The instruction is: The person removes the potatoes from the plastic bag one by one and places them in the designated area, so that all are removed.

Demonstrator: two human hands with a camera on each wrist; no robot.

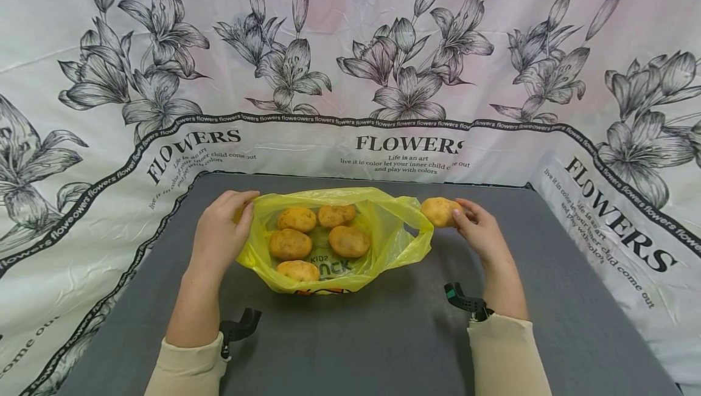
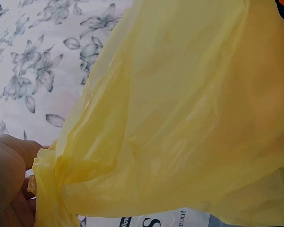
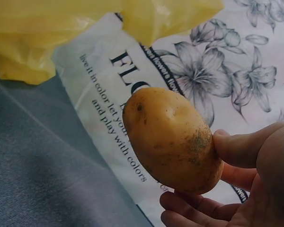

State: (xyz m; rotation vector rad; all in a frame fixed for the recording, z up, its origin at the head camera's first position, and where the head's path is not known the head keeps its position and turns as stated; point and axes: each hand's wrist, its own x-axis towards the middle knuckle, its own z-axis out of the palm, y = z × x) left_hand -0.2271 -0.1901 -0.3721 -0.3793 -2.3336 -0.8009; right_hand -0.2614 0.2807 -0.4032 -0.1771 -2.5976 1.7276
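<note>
A yellow plastic bag [image 1: 383, 256] stands with its mouth spread wide, and several potatoes [image 1: 349, 242] lie inside on its printed bottom. My left hand [image 1: 221, 229] grips the bag's left rim; in the left wrist view, bunched yellow plastic [image 2: 47, 189] sits between thumb and fingers. Just beyond the bag's right handle, my right hand [image 1: 482, 232] holds one more potato [image 1: 440, 211]. The right wrist view shows this potato [image 3: 170, 142] pinched at one end between thumb and fingertips, with dark specks on its skin.
Under the bag is a grey table [image 1: 350, 341]. White sheeting [image 1: 405, 159] printed with flowers and lettering rises behind it and along both sides. Black camera mounts [image 1: 468, 302] are strapped at both wrists.
</note>
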